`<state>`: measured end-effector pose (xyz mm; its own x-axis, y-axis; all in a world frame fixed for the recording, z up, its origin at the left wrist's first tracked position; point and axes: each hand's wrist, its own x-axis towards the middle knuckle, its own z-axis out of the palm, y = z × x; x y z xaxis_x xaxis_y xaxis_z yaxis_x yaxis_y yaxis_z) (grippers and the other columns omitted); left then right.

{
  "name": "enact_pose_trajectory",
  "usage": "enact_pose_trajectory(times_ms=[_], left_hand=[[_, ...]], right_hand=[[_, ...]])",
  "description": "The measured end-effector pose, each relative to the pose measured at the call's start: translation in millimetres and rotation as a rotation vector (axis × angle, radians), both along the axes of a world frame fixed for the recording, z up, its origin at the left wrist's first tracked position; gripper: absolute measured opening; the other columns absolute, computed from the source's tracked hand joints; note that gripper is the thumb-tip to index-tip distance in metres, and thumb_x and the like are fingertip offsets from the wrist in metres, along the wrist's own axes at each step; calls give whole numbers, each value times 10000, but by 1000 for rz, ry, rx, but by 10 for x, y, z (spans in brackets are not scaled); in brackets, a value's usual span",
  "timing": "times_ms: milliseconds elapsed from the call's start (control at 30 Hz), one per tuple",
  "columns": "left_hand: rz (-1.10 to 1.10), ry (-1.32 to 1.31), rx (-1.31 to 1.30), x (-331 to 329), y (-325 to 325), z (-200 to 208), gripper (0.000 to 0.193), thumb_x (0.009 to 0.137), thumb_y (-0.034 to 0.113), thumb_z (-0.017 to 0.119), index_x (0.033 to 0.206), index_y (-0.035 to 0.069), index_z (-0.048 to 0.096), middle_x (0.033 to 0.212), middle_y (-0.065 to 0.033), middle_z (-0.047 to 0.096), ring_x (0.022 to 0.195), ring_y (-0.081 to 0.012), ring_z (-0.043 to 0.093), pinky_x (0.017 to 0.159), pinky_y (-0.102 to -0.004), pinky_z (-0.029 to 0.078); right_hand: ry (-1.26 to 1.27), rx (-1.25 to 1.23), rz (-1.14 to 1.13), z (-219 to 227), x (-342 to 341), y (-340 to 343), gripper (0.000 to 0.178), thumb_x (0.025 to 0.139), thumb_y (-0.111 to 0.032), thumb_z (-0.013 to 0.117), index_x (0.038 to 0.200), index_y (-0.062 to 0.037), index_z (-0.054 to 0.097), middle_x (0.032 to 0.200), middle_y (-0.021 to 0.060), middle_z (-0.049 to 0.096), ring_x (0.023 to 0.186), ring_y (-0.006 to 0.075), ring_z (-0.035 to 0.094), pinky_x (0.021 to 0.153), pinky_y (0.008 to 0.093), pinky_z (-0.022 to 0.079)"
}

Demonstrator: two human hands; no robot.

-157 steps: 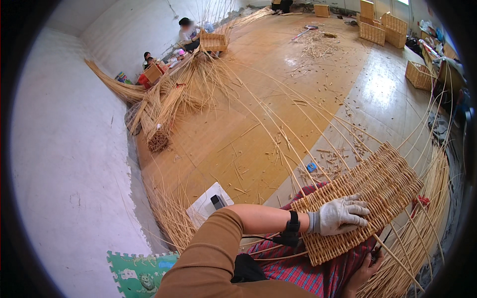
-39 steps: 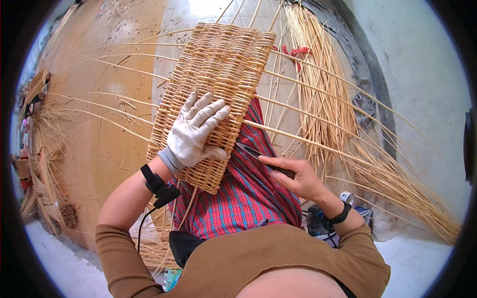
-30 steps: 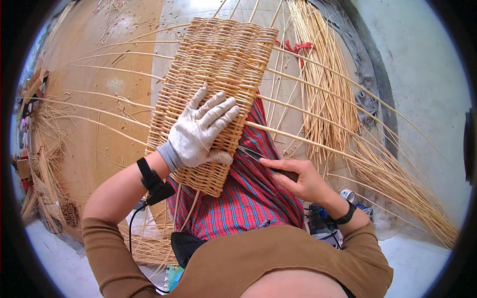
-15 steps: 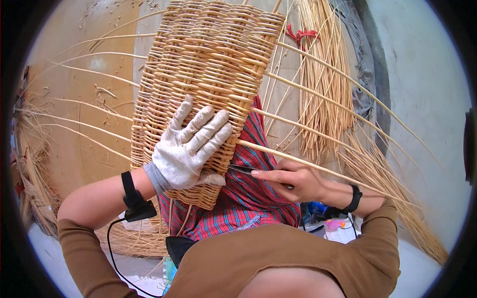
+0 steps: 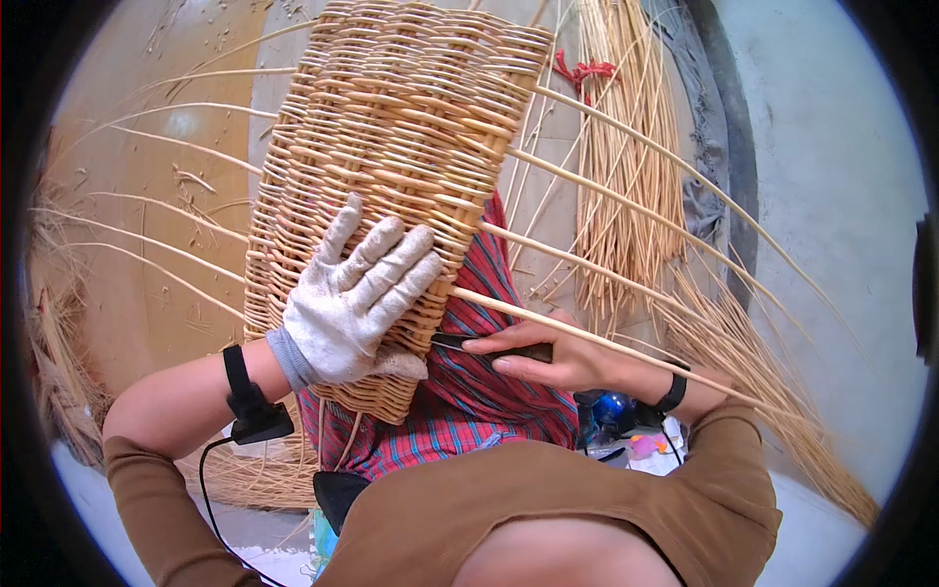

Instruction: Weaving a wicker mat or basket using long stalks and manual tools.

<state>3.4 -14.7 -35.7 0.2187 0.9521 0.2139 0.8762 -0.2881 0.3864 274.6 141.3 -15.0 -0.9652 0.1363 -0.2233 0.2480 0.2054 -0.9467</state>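
At the left, thin rods (image 5: 210, 153) fan out over the floor from one long side of the woven panel (image 5: 411, 147), which lies tilted across the person's lap. The gloved left hand (image 5: 337, 323) is spread flat on its lower part, pressing rather than gripping, thumb toward the right edge. Over the red plaid cloth (image 5: 509, 411), the knife (image 5: 531, 352) has swung from an upward slant a second ago to nearly level, its tip now at the panel's lower right edge (touching or just short of it, I cannot tell). That suggests the blade is being brought to bear on the weave there while the palm steadies it. The bare right hand (image 5: 582, 357) grasps the dark handle. Farther right lies a rod bundle (image 5: 631, 186) with a red tie (image 5: 590, 70).
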Motion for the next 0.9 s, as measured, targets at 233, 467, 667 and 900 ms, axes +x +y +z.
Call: enact_pose_trajectory(times_ms=[233, 467, 667, 900], left_hand=[[-1, 54, 31, 18, -17, 60, 1129, 684, 778, 675, 1530, 60, 470, 1577, -159, 470, 1513, -348, 367, 1279, -606, 158], [54, 20, 58, 57, -50, 59, 1098, 662, 735, 739, 1489, 48, 515, 1541, -173, 502, 1479, -369, 414, 1275, -569, 214], [57, 32, 93, 42, -68, -6, 1137, 585, 714, 774, 1501, 90, 522, 1539, -131, 499, 1452, -379, 433, 1262, -580, 242], [112, 27, 90, 37, -127, 63, 1083, 656, 652, 806, 1500, 48, 496, 1515, -216, 491, 1436, -456, 423, 1236, -604, 270]], right_hand=[[88, 319, -2, 191, 7, -92, 476, 891, -99, 742, 1339, -255, 708, 919, 126, 629, 739, 281, 633, 646, 411, 526], [-201, 403, 381, 35, 12, 74, 827, 814, -54, 683, 1561, -339, 471, 1461, 158, 486, 790, 244, 655, 698, 387, 553], [-308, -418, 328, -137, 130, 33, 918, 846, -70, 629, 1673, -192, 250, 1254, 87, 677, 661, 97, 510, 652, 269, 461], [-210, -1142, 139, 20, 99, -44, 893, 995, -216, 640, 1679, -97, 80, 645, -62, 422, 557, 38, 368, 492, 210, 286]])
